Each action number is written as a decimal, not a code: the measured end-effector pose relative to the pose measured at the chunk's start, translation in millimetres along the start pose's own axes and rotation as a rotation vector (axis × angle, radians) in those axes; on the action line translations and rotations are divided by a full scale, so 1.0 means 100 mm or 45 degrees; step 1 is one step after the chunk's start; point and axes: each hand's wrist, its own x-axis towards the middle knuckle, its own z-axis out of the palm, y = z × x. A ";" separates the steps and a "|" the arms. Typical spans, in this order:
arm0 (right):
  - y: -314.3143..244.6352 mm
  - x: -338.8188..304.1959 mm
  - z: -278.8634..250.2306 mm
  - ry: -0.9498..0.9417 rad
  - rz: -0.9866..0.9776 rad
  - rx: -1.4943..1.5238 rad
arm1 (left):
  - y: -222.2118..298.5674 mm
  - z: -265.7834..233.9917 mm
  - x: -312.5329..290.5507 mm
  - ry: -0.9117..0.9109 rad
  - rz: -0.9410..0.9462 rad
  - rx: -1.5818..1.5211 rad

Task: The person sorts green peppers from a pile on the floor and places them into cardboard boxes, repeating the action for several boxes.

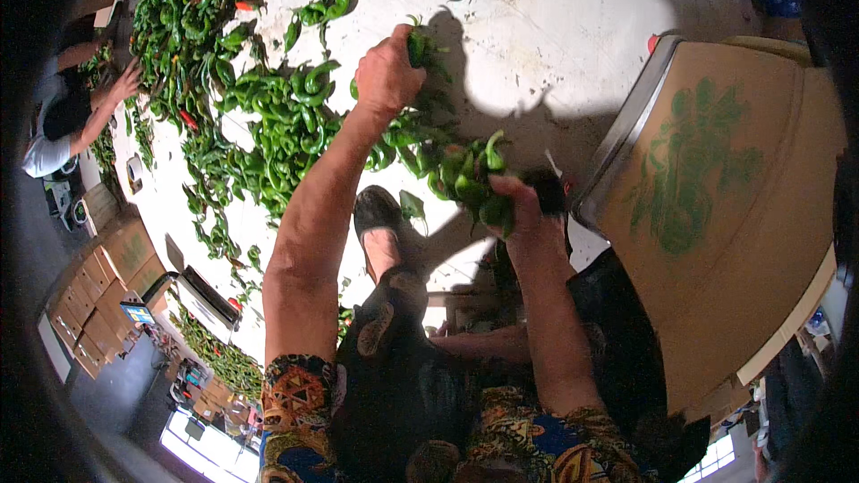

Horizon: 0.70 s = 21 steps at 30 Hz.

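A long heap of green chili peppers (291,130) lies across the white table (537,0), with a few red ones among them. My left hand (389,76) is closed at the heap's right edge, with green peppers against its fingers. Closer to me, my right hand (523,206) grips a bunch of green peppers (467,177). Its fingertips are partly hidden behind the peppers. Between my forearms, a foot in a dark shoe (376,210) shows over the white surface, beside a loose green leaf (412,206).
A large cardboard box (716,179) with a green print stands at the right, beside a metal edge (626,116). Another person's hand (127,80) reaches the heap at far left. Stacked boxes (103,304) and more peppers (215,344) are at lower left.
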 end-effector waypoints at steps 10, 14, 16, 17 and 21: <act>-0.34 -0.01 0.55 -0.820 -0.097 0.178 | 0.10 -1.12 -1.26 -0.528 -0.422 -1.937; -0.44 -0.41 0.83 -0.843 -0.131 0.165 | 0.19 -1.46 -1.72 -0.391 -0.575 -2.144; -0.47 -0.55 0.87 -0.848 -0.110 0.161 | 0.24 -1.55 -1.86 -0.453 -0.414 -2.204; -0.50 -0.64 0.88 -0.817 -0.081 0.128 | 0.28 -1.63 -1.91 -0.483 -0.381 -2.209; -0.50 -0.91 1.10 -0.811 -0.135 0.107 | 0.26 -1.81 -2.12 -0.451 -0.326 -2.271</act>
